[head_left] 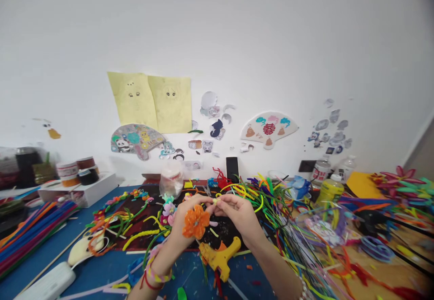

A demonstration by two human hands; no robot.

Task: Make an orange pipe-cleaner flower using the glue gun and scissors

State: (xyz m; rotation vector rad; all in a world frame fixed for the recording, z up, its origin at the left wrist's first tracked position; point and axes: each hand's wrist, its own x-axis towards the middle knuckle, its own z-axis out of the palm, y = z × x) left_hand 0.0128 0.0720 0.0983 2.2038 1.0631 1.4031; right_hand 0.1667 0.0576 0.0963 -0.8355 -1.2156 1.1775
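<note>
Yellow bit (pixel 214 201): left hand (pixel 185 206), right hand (pixel 240 212) pinching; glue gun (pixel 222 258) below (pipe cleaners (pixel 280 214) crowding).

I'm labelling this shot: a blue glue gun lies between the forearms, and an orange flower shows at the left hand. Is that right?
Not quite: the glue gun is yellow, not blue, as the head view shows. It lies between the forearms, with the orange flower at the left hand.

a bright orange flower (pixel 195 222) and yellow glue gun (pixel 222 258) colour the lower centre; red, pink, turquoise and brown motifs dot a white fan (pixel 257 133); the bench (pixel 96 270) shows blue, lower left.
</note>
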